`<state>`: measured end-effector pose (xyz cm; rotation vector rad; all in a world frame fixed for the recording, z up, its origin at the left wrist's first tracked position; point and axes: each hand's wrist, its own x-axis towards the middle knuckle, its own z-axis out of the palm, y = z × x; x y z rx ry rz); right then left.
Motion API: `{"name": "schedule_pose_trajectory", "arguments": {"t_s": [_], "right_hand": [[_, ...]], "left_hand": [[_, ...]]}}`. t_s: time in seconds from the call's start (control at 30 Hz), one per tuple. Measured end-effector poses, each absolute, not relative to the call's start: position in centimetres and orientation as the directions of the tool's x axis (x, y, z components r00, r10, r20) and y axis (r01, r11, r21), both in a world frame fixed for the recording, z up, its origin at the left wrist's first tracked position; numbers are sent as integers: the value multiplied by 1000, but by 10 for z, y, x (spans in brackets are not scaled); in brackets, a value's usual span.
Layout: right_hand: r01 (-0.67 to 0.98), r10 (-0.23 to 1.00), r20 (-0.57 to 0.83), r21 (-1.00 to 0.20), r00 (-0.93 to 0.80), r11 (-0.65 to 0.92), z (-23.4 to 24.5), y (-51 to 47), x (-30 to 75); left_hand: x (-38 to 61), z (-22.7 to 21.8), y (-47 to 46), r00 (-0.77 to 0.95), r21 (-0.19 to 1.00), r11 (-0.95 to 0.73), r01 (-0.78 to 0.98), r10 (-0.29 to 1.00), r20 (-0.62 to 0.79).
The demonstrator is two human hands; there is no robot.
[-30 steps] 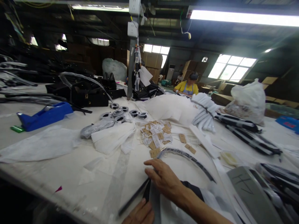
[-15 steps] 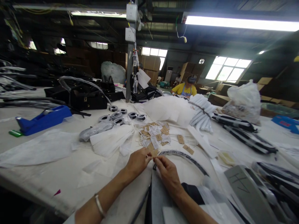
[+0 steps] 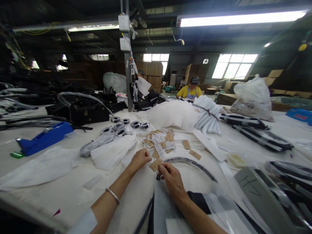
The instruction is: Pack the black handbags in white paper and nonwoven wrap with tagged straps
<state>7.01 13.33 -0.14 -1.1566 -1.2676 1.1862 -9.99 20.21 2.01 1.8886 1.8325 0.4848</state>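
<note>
On the slanted grey box (image 3: 262, 195) at lower right we read large dark hand-drawn strokes, perhaps H and A; the red lettering on the flat blue box (image 3: 298, 115) at the right edge is too blurred for us. Print on the tan rectangular card tag (image 3: 154, 165) at lower centre, and on the heap of tan and white tags (image 3: 159, 144) above it, is too small. Our right hand (image 3: 172, 182) has thumb and forefinger together beside that tag, by the tip of a long grey-and-black strip (image 3: 161, 204); we cannot tell what they pinch. Our left hand (image 3: 139, 160) has its fingertips together just left of the tag; we cannot tell whether they hold anything. A white tabletop (image 3: 97, 178) spreads beneath; a grey metal post (image 3: 128, 71) rises at upper centre
</note>
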Motion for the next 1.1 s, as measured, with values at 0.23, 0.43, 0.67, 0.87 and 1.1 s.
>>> {"name": "schedule_pose_trajectory", "arguments": {"t_s": [0.23, 0.43, 0.67, 0.87, 1.1], "right_hand": [[30, 994, 51, -998, -95, 54, 0, 134, 69], [27, 990, 76, -996, -115, 80, 1, 134, 70], [-14, 993, 25, -1000, -113, 23, -2, 136, 69], [-169, 997, 12, -986, -82, -2, 8, 135, 67], [-281, 980, 123, -957, -159, 74, 14, 131, 65]], "left_hand": [[-78, 21, 190, 41, 543, 19, 840, 994, -98], [-63, 16, 209, 24, 618, 114, 778, 977, -211], [-93, 33, 202, 85, 913, 131, 387, 981, -177], [-114, 64, 169, 251, 977, 182, 115, 946, -205], [-102, 67, 157, 313, 970, 233, 74, 918, -245]]}}
